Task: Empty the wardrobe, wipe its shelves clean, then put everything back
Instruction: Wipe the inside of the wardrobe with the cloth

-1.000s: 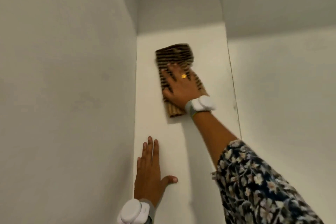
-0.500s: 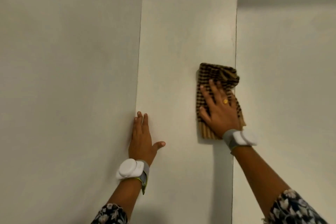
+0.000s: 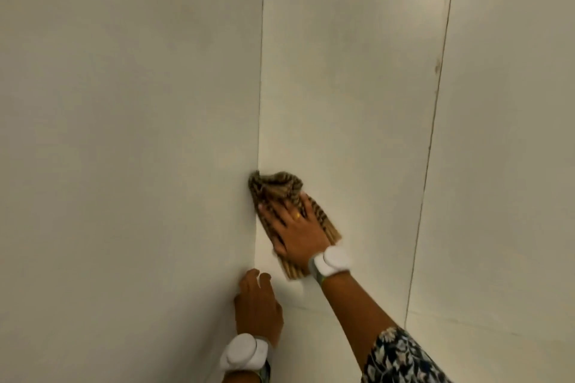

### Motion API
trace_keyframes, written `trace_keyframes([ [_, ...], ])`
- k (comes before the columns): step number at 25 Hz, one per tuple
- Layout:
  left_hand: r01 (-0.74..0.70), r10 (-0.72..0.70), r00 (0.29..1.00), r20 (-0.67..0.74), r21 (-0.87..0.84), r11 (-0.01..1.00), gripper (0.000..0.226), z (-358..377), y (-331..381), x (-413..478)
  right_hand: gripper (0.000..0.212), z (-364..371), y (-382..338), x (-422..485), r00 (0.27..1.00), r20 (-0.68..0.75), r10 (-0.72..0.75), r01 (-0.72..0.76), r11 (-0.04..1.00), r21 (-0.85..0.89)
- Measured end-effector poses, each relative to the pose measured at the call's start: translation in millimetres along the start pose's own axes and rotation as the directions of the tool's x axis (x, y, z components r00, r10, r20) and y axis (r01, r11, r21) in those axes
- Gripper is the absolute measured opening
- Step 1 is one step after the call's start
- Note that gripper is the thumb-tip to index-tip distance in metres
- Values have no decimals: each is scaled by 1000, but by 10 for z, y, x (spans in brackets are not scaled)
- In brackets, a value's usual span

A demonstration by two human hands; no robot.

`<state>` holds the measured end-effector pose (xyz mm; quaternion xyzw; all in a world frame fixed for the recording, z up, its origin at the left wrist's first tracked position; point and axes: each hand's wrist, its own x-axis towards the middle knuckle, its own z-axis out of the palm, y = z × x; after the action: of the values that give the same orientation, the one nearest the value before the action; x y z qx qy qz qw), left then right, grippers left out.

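Wiping the bare wardrobe shelf, cloth pushed into the left corner.

The right hand (image 3: 297, 228) lies flat with fingers spread on the striped cloth (image 3: 281, 193), pressing it to the white shelf (image 3: 348, 134) so its bunched front edge meets the seam with the left side panel (image 3: 124, 134), probably to clear dust from that corner. The left hand (image 3: 258, 305), holding nothing and with fingers loosely curled, rests at the shelf's near edge against the same panel, seemingly to brace the reach. Nothing else lies on the visible shelf, so emptying looks done and restocking remains.
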<state>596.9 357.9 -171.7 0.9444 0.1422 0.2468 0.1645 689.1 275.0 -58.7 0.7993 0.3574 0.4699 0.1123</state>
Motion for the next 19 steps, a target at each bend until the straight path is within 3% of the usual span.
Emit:
trace_keyframes([
  [2, 35, -38, 999, 36, 71, 997, 48, 127, -85, -138, 76, 97, 13, -521, 989, 131, -70, 69, 998, 6],
  [4, 60, -69, 994, 86, 94, 994, 49, 154, -148, -270, 76, 30, 319, -810, 993, 107, -57, 57, 998, 3],
  [6, 26, -29, 999, 39, 84, 996, 50, 168, -151, -369, 70, -158, 740, -904, 997, -19, 70, -70, 997, -8],
  [9, 18, -21, 997, 69, 45, 999, 61, 160, -167, -452, 70, -435, 1185, -733, 917, -102, 386, -384, 922, 37],
  [11, 46, -53, 994, 94, 74, 996, 60, 192, -173, -474, 71, -464, 1102, -588, 888, -118, 445, -436, 895, 97],
  [12, 51, -59, 995, 84, 99, 994, 55, 166, -159, -469, 72, -433, 929, -563, 915, -119, 384, -375, 922, 95],
  [14, 72, -82, 992, 98, 105, 992, 49, 142, -136, -505, 70, -249, 411, -649, 991, -89, 95, -83, 989, 124],
  [16, 61, -80, 991, 110, 169, 984, 47, 116, -131, -572, 69, 64, -109, -908, 991, -2, -137, 134, 973, 190],
  [19, 68, -101, 971, 218, 154, 986, 63, 60, -160, -661, 66, 325, -586, -1094, 966, 168, -198, 136, 937, 322],
])
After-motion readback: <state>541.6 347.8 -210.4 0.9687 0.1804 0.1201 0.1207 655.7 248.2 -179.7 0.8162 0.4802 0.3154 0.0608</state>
